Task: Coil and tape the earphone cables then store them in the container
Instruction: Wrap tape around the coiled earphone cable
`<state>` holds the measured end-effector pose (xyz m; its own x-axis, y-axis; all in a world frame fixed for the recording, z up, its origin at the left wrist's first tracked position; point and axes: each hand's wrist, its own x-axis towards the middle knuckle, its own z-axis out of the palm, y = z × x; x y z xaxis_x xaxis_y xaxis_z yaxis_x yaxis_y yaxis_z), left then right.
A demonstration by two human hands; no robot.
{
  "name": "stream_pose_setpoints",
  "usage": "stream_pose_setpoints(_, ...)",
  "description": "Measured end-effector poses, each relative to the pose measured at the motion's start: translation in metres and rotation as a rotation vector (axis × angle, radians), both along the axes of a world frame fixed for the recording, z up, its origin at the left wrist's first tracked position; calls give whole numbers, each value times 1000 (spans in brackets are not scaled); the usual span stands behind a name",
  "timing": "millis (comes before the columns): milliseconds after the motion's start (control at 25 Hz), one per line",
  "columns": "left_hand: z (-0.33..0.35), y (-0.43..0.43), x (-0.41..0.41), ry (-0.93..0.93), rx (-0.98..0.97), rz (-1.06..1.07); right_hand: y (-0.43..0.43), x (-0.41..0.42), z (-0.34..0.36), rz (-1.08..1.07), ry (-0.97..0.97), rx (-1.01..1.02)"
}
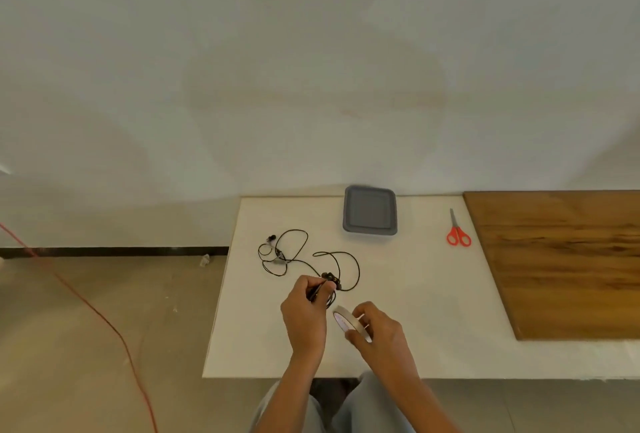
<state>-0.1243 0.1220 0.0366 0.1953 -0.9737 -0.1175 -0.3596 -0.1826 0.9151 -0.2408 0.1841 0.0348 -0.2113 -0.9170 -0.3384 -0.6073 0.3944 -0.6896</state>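
Black earphone cables (298,259) lie in loose loops on the white table (415,294), left of centre. My left hand (306,311) grips a bunched part of the cable just above the table near its front. Beside it, my right hand (377,328) holds a white tape roll (348,321) on edge, close to the bunched cable. The grey rectangular container (370,210) stands at the back of the table and looks bare inside.
Red-handled scissors (458,232) lie to the right of the container. A brown wooden board (561,259) covers the table's right side. A red cord (86,304) runs across the floor on the left. My knees show below the table's front edge.
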Motion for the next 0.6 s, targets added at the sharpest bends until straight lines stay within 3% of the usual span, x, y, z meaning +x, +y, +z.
stream_pose_setpoints(160,-36,-3,-3,-203,-121,-106,-6,-3,-20,5,-32,81)
stream_pose_setpoints(400,-49,0,0,-138,-171,-5,-7,-6,-27,65,-262,187)
stream_pose_setpoints(520,-54,-1,1,-119,-144,37,-19,-33,-29,-61,-198,-44)
stream_pose_setpoints(600,-54,0,0,-108,-132,60,-44,-78,-44,-297,61,-262)
